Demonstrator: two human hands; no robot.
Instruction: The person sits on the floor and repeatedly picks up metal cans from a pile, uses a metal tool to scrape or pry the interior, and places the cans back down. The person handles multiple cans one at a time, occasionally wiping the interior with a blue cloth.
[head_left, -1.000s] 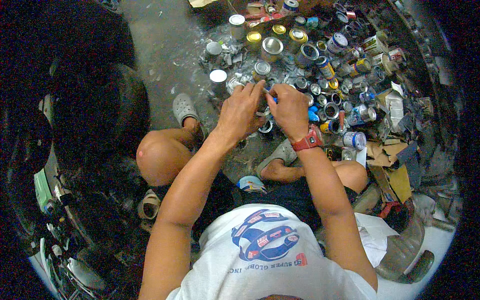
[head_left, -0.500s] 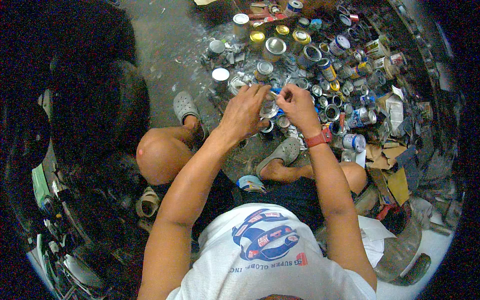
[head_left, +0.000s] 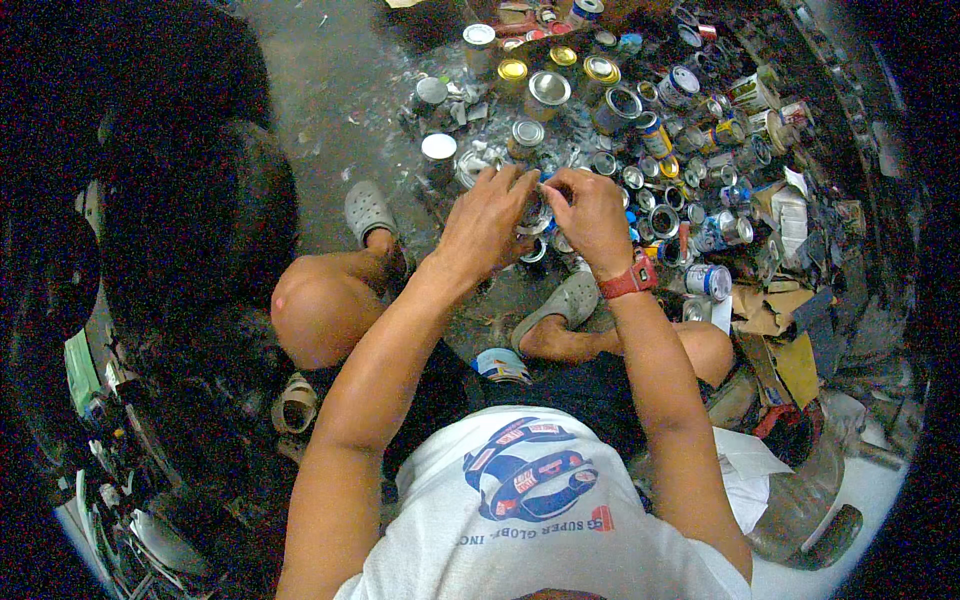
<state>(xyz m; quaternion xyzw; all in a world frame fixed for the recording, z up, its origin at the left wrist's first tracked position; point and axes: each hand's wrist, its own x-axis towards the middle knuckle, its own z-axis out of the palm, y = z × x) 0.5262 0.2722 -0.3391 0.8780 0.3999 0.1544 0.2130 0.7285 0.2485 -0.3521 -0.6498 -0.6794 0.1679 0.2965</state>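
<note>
My left hand [head_left: 490,215] is wrapped round a small round container [head_left: 537,215] with a silvery or clear rim, held in front of me above the floor. My fingers hide most of it, and its contents cannot be made out. At the container's right edge, my right hand [head_left: 592,215] is closed in a pinch, its thumb and fingertips meeting close to the left fingers. What the pinch holds is too small to name. A red watch [head_left: 630,278] is on my right wrist. Just beyond the hands stands a closed metal can [head_left: 526,134].
Many open and closed cans crowd the floor ahead and right, including a white-lidded can [head_left: 438,147] and a yellow-lidded can [head_left: 602,70]. Torn cardboard [head_left: 775,310] lies at right. A blue-and-white can [head_left: 502,366] sits between my legs. A dark tyre-like shape [head_left: 255,200] stands left.
My right hand has shifted slightly left, closer to my left hand and over the container's edge. My left hand stays in nearly the same place on the container.
</note>
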